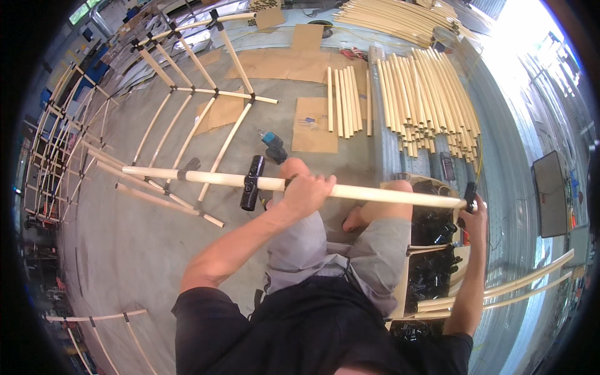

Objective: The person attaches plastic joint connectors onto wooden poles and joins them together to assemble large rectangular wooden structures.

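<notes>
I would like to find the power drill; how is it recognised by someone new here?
Start from the large frame of cream pipes, left of centre near the top. Just right of it, on the grey floor beyond the person's left knee, lies the power drill. Its short, blue-and-black body sets it apart from the frame's long pipes.

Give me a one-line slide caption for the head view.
Left hand grips a long cream tube; right hand holds the black connector at its right end.
</notes>
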{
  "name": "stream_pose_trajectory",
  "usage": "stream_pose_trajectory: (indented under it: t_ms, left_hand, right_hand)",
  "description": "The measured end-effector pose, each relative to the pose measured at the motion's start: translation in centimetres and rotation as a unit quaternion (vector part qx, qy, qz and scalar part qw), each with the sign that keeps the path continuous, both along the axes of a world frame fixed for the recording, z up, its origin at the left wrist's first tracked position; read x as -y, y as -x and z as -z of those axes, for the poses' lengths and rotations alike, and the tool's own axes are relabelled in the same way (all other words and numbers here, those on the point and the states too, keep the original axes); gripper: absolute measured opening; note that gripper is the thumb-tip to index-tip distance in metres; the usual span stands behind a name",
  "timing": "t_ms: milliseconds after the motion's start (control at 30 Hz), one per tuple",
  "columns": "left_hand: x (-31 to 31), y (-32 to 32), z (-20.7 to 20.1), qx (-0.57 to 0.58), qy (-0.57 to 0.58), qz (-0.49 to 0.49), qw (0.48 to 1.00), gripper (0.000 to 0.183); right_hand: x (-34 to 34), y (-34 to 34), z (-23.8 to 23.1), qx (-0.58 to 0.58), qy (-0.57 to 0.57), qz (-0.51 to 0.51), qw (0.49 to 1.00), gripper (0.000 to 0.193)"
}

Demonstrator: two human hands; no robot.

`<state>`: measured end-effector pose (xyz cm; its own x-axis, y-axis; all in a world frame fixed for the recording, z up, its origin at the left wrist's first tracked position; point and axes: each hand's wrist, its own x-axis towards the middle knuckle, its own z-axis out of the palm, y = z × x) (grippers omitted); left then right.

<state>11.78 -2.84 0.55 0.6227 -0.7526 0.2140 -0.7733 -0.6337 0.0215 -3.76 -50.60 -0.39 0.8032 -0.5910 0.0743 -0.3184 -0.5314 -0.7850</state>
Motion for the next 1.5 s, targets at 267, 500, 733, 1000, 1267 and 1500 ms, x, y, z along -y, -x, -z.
stream_pose_trajectory:
  t_ms: [267, 500, 733, 1000, 1267, 1500]
  left_hand:
    - [-5.4, -4.2, -0.2, -0.164, 0.034, 0.056, 0.984, 0.029]
    - [-7.0, -7.7, -3.0, -0.768, -0.164, -0.059, 0.616, 0.040]
    - [-8.5, -6.9, -2.5, -0.706, -0.100, 0.007, 0.701, 0.023]
    - [-6.8, -7.2, -0.9, -0.348, -0.070, 0.187, 0.916, 0.051]
    - [-5.4, 0.6, -0.9, -0.209, -0.052, 0.053, 0.975, 0.034]
    - [-0.9, -0.7, -2.7, -0.244, -0.225, 0.016, 0.943, 0.039]
  right_hand:
    - [-14.6, -2.9, -3.3, 0.027, -0.035, -0.080, 0.996, 0.063]
    - [-22.8, -2.9, -1.7, -0.002, -0.131, -0.173, 0.976, 0.063]
    - [-26.4, -2.3, -1.0, 0.016, -0.151, -0.161, 0.975, 0.046]
    - [-24.1, -1.5, 3.1, -0.015, -0.139, -0.138, 0.980, 0.048]
    - [-28.0, -2.2, 0.8, -0.116, -0.076, -0.127, 0.982, 0.075]
    - [-27.8, -3.3, 3.3, -0.087, -0.084, -0.138, 0.983, 0.089]
